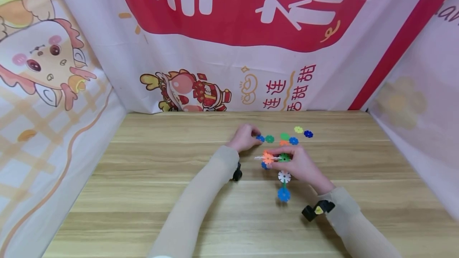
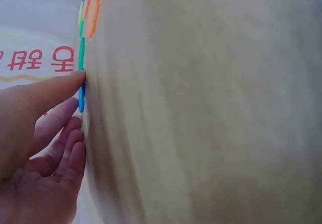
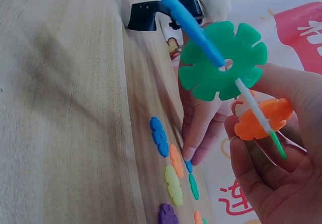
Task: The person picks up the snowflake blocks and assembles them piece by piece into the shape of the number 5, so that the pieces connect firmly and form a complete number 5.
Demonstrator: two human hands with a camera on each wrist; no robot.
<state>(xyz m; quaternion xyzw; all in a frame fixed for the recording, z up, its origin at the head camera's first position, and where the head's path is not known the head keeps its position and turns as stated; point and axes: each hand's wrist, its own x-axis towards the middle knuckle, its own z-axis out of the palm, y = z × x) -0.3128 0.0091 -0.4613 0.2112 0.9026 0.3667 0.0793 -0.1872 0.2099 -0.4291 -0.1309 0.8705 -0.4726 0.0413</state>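
On the left, the left hand [image 1: 245, 138] is closed to a narrow pinch, thumb and forefinger at the edges of a flat blue disc [image 1: 260, 139] on the table [image 1: 150, 150]. That grip looks shallow; because the disc lies so flat, a fingertip could skid off its rim and shove it into the loose green disc [image 1: 269, 139] just beside it. Nearer the person, a second blue disc [image 1: 264, 165] shows below the joined discs [image 1: 284, 176], and a lowered hand might sweep it aside.

The joined discs are held up over the table by the right hand [image 1: 300, 164], its thumb and fingers bent onto the orange disc [image 1: 267, 157] at 1 end. The rest sticks out unsupported towards the blue end disc [image 1: 283, 195], so a knock there could twist a slot loose; friction alone seems to keep the joints together.

Beyond the right hand lie a light green disc [image 1: 285, 135], a yellow disc [image 1: 299, 129] and a dark blue disc [image 1: 308, 134], among others. Being loose and close together, they could scatter if knuckles brushed them.
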